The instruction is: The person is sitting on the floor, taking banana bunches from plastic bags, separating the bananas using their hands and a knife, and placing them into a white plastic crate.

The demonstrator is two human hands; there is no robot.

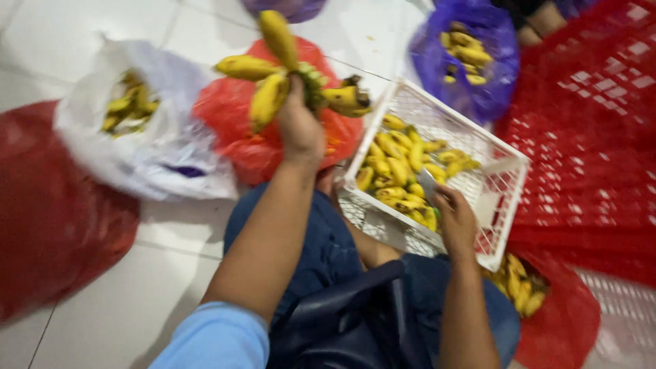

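The left hand (301, 130) holds a bunch of small bananas (287, 68) up high by its green stalk — fingers shut tight around it. The bananas look soft, so the stalk seems the best place to grab. The right hand (456, 222) grips a little knife (428, 183) over the white crate (506, 184) — fingers curled.

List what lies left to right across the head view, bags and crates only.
Dark red bag → white bag → red bag → white crate → big red crate.
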